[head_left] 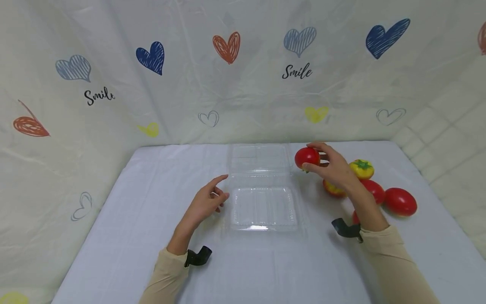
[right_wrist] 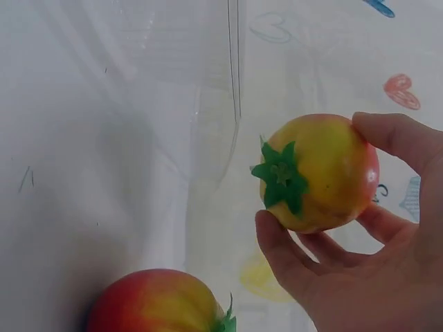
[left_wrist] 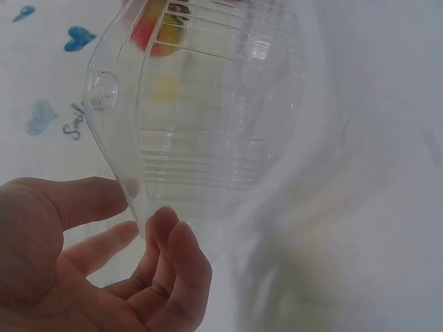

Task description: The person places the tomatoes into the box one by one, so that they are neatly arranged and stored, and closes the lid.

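Right hand [head_left: 334, 166] is pinching a shiny round tomato [head_left: 306, 156] beside the ribbed clear-plastic box [head_left: 263, 207]; left hand [head_left: 203, 203]'s loosely spread at its edge. Only the right-wrist cam catches the tomato's yellow side.

Round tomato [head_left: 306, 156], red with yellow around green star-shaped calyx, held in right grip [head_left: 336, 169] above table [head_left: 243, 274]. Clear plastic container [head_left: 263, 207] lies open, lid half [head_left: 260, 158] on far side; left grip [head_left: 205, 202] at its left edge.
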The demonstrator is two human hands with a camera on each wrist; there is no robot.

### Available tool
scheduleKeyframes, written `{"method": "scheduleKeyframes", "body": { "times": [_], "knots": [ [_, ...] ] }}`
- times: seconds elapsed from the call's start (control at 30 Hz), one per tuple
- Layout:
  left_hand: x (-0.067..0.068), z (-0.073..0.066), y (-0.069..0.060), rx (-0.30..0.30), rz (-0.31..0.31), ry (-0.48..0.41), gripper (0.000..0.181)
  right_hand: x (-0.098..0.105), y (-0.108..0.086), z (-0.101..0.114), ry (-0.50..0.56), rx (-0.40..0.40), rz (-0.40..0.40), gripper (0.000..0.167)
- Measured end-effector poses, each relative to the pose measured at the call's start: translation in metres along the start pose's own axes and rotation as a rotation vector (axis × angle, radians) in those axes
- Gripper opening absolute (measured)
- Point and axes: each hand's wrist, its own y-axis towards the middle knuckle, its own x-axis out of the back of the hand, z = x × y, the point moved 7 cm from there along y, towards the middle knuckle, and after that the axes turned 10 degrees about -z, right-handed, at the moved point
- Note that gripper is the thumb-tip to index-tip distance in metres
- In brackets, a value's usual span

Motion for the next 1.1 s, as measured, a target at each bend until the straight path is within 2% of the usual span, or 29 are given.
{"method": "scheduleKeyframes", "body": {
  "times": [0.2, 0.47, 0.7, 1.1],
  "knots": [
    [0.0, 0.001, -0.001, 0.007, 0.004, -0.026, 0.061, -0.004, -0.005, 0.007, 0.061, 0.012, 0.013, 0.086],
    [0.0, 0.001, -0.001, 0.017, 0.011, -0.061, 0.061, -0.011, -0.009, 0.018, 0.063, 0.067, 0.021, 0.083],
    [-0.001, 0.002, -0.001, 0.003, 0.027, -0.09, 0.06, -0.015, -0.012, 0.026, 0.124, 0.065, 0.018, 0.083],
    [-0.003, 0.002, -0.002, 0.031, 0.027, -0.144, 0.06, -0.024, -0.015, 0.025, 0.171, 0.045, 0.069, 0.083]
  ]
}}
